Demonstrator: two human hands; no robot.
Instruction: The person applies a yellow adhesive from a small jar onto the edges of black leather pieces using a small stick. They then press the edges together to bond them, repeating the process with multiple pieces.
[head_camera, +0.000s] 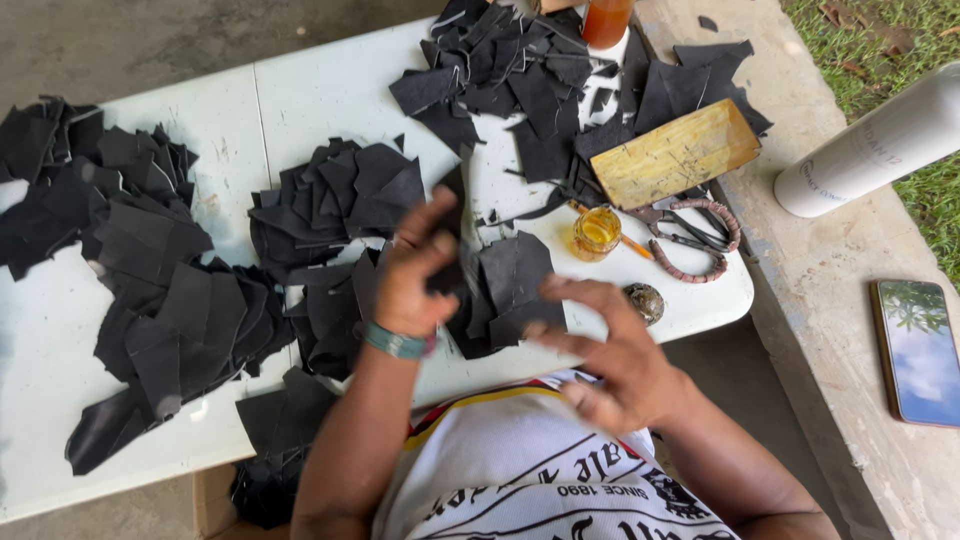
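Left hand (415, 270) is pinched shut on a black leather piece (452, 235), thumb on top, fingers curled under, wrist bent down toward the white table (310, 90). Teal wristband on that wrist. Right hand (605, 350) is empty, fingers spread, palm down, hovering just right of the held piece and above the small stack of black cut pieces (510, 285) at the table's near edge.

Landmark = small glass jar of amber liquid (597, 232):
- the held piece sits just left of it
- scissors (690, 235) just right of it, cord-wrapped handles
- yellow wooden block (675, 155) behind it, to the right
- big scrap pile (520, 75) behind it
- fanned leather stacks (150, 270) well to the left
- phone (918, 350) and white bottle (870, 145) well to the right, off the table on a concrete ledge

Risks, my read:
- jar looks open; a right-hand sweep could tip it onto the leather
- the near-edge stack overhangs slightly, so a nudge could drop pieces
- scissors lie close to the right hand's path
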